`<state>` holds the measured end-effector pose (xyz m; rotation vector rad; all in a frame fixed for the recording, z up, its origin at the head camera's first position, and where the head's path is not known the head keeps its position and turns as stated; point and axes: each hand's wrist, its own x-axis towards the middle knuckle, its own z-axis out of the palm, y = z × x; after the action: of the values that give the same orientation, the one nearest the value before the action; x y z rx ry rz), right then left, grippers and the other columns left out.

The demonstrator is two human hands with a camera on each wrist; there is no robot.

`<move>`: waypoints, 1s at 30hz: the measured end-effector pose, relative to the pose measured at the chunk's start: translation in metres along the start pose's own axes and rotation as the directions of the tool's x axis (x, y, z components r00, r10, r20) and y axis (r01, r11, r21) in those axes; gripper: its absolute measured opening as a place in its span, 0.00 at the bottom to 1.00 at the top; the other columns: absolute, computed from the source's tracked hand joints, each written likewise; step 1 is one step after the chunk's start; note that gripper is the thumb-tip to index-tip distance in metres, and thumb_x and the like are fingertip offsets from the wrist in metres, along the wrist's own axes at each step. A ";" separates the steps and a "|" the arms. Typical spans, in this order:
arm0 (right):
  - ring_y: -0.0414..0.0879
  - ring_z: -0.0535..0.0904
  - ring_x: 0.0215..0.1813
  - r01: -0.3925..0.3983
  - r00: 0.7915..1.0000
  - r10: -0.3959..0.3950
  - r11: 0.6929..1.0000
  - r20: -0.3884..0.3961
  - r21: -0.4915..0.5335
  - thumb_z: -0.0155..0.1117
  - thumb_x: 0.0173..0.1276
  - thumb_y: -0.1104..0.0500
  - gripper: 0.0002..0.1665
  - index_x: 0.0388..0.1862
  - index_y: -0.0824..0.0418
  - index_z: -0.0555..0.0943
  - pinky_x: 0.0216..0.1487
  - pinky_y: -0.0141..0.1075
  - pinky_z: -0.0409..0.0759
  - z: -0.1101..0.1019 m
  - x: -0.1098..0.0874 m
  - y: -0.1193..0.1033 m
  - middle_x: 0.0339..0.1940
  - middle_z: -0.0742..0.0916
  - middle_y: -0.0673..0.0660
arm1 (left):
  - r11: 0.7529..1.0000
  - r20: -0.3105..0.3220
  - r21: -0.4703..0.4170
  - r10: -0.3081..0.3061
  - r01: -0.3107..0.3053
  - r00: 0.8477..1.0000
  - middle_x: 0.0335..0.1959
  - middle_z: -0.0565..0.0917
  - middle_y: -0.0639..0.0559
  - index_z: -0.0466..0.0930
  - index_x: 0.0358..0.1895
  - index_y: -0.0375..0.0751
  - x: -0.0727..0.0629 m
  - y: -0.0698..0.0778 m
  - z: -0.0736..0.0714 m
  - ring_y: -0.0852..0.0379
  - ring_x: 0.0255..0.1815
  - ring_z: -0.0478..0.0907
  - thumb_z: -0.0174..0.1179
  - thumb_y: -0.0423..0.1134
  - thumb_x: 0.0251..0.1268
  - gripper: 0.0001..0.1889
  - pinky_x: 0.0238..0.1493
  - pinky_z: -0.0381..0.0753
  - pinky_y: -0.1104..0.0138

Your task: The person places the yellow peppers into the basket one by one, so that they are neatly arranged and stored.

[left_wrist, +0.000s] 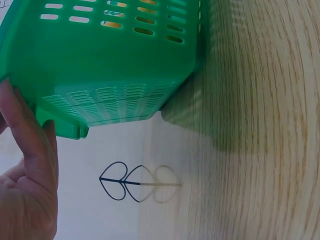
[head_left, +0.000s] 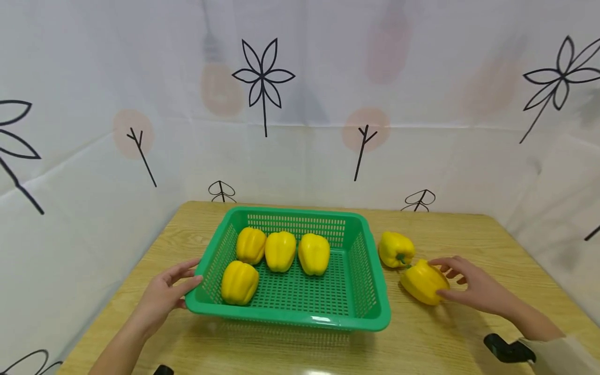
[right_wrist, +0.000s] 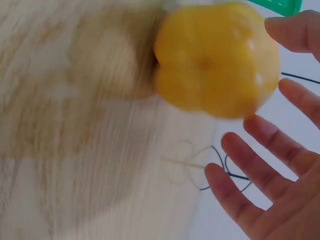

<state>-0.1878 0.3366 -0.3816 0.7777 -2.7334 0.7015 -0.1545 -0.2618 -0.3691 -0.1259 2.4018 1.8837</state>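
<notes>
A green plastic basket with slotted walls stands on the table, holding several yellow bell peppers. My left hand grips the left end of its rim; in the left wrist view, fingers sit against the rim and the slotted wall rises beside them. To the right of the basket, my right hand spreads around a yellow bell pepper that lies on its side. From the right wrist, this pepper appears close to the thumb and the loosely extended fingers.
Another yellow bell pepper lies behind the one by my right hand, close to the basket's right wall. The wooden table is bordered at the back and sides by a white curtain with line-drawn plants.
</notes>
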 end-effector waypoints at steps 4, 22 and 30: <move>0.41 0.71 0.44 0.005 1.000 -0.004 1.000 0.015 -0.013 0.78 0.47 0.56 0.37 0.57 0.59 0.74 0.34 0.37 0.77 -0.001 -0.001 0.002 0.46 0.76 0.53 | 1.000 0.001 -0.001 0.004 -0.004 1.000 0.57 0.66 0.39 0.61 0.69 0.39 0.000 0.001 0.000 0.59 0.27 0.76 0.60 0.44 0.64 0.32 0.27 0.80 0.65; 0.29 0.65 0.55 0.136 0.989 -0.140 0.988 0.052 0.071 0.82 0.38 0.60 0.41 0.53 0.55 0.73 0.38 0.34 0.78 0.008 0.003 0.004 0.53 0.75 0.48 | 1.000 0.013 -0.006 0.001 -0.001 1.000 0.58 0.66 0.38 0.60 0.69 0.39 0.000 0.002 0.000 0.57 0.28 0.76 0.59 0.44 0.65 0.32 0.28 0.80 0.64; 0.28 0.65 0.51 0.073 0.995 -0.082 0.985 0.055 0.155 0.81 0.40 0.59 0.38 0.52 0.57 0.75 0.29 0.33 0.80 0.007 0.003 0.002 0.51 0.74 0.57 | 1.000 0.005 -0.003 -0.001 0.001 1.000 0.58 0.66 0.38 0.61 0.69 0.39 -0.001 0.003 0.001 0.57 0.29 0.76 0.60 0.44 0.64 0.32 0.28 0.80 0.64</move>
<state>-0.1922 0.3332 -0.3879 0.9484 -2.7101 0.8926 -0.1538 -0.2603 -0.3667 -0.1225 2.3950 1.8843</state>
